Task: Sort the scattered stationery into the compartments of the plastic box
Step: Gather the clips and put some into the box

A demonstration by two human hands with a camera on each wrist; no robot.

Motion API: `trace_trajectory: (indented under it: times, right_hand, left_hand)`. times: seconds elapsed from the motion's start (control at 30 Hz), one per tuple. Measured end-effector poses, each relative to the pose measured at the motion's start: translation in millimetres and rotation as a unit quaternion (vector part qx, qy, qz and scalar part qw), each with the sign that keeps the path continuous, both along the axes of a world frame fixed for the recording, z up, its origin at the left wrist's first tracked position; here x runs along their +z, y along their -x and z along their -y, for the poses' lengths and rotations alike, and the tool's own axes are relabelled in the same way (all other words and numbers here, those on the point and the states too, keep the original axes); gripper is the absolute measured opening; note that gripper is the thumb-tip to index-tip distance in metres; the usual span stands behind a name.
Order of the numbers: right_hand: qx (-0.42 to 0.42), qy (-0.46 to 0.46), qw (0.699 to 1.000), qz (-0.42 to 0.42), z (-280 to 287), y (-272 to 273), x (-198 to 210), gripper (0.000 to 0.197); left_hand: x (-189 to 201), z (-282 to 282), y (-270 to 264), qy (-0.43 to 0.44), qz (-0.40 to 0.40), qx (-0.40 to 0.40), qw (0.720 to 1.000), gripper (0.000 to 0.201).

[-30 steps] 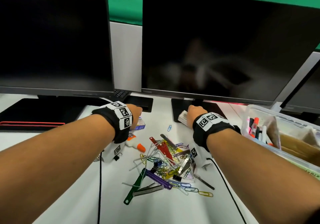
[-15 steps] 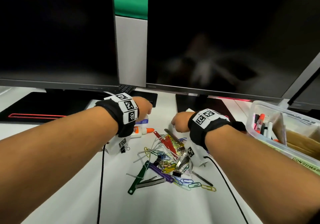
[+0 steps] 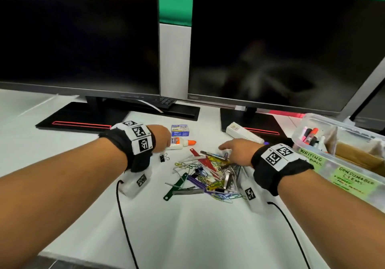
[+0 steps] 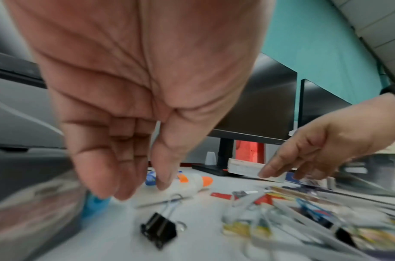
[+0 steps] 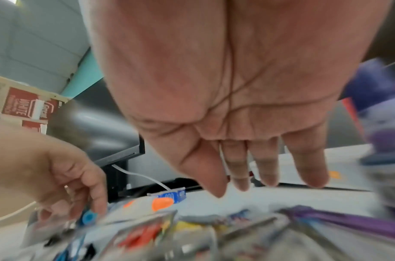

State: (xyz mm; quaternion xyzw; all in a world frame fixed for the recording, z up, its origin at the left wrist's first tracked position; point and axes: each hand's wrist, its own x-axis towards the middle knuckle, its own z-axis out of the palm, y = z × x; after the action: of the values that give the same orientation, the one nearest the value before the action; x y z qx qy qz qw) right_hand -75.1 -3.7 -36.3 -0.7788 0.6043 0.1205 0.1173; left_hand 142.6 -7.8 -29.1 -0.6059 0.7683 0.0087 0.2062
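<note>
Hovering over clip pile, both hands relaxed, empty, fingers loose.

The head camera looks down across the desk; both wrist cameras peer low along the palms, sharing the glue bottle.

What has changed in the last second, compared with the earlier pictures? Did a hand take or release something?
The right hand moved back from the white box by the monitor base, which it had been touching, toward the pile of clips; it now hovers open, holding nothing. The left hand stayed beside the glue bottle, fingers straight. The glue bottle, the pile and the plastic box appear unmoved.
</note>
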Motion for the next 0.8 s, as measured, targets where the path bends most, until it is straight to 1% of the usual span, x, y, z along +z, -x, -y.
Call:
trace_trajectory:
  times: [0.1,0.13,0.23,0.3,0.37,0.43,0.5,0.57,0.63,0.67,0.73,0.8]
  right_hand:
    - [-0.016,-0.025,0.998,-0.063,-14.5,9.2,-6.1,0.041]
    - [-0.016,-0.034,0.997,-0.074,-19.8,7.9,-7.0,0.040]
    - [-0.007,-0.045,0.997,-0.061,-36.5,3.6,-6.6,0.044]
    - [-0.002,-0.044,0.998,-0.044,-44.0,3.1,-8.1,0.042]
    - [-0.026,-0.040,0.998,-0.028,-45.7,8.4,-10.7,0.042]
    - [-0.052,-0.045,0.996,-0.048,-48.3,16.8,-8.7,0.040]
    - [-0.057,-0.054,0.994,-0.075,-55.4,23.3,-4.7,0.039]
    - [-0.045,-0.057,0.995,-0.067,-62.0,29.0,-2.5,0.039]
    - [-0.039,-0.045,0.998,-0.025,-65.1,34.8,0.9,0.040]
    - [-0.049,-0.041,0.998,0.000,-65.3,38.0,2.7,0.042]
    - [-0.075,-0.022,0.997,0.026,-68.1,48.6,7.8,0.053]
    - [-0.098,-0.030,0.994,0.024,-73.1,61.8,7.9,0.071]
  left_hand:
    - [-10.8,-11.0,9.4,-0.008,0.010,-0.010,1.000,0.038]
    - [-14.3,-12.5,9.5,-0.009,0.004,-0.001,1.000,0.038]
    - [-21.5,-18.0,14.4,-0.017,0.007,0.008,1.000,0.037]
    - [-25.4,-21.1,21.4,-0.031,0.013,0.005,0.999,0.035]
    - [-28.2,-26.8,31.4,-0.046,0.030,-0.010,0.998,0.033]
    - [-28.9,-34.2,41.1,-0.055,0.038,-0.028,0.997,0.029]
    - [-30.5,-40.0,50.1,-0.060,0.033,-0.050,0.996,0.032]
    - [-31.8,-42.5,57.8,-0.059,0.004,-0.071,0.996,0.033]
    - [-29.8,-44.0,64.8,-0.058,-0.039,-0.068,0.995,0.035]
    - [-28.3,-44.8,67.3,-0.059,-0.060,-0.067,0.994,0.037]
    - [-21.1,-47.2,69.9,-0.052,-0.106,-0.067,0.991,0.042]
    - [-11.2,-50.4,68.6,-0.047,-0.134,-0.068,0.988,0.048]
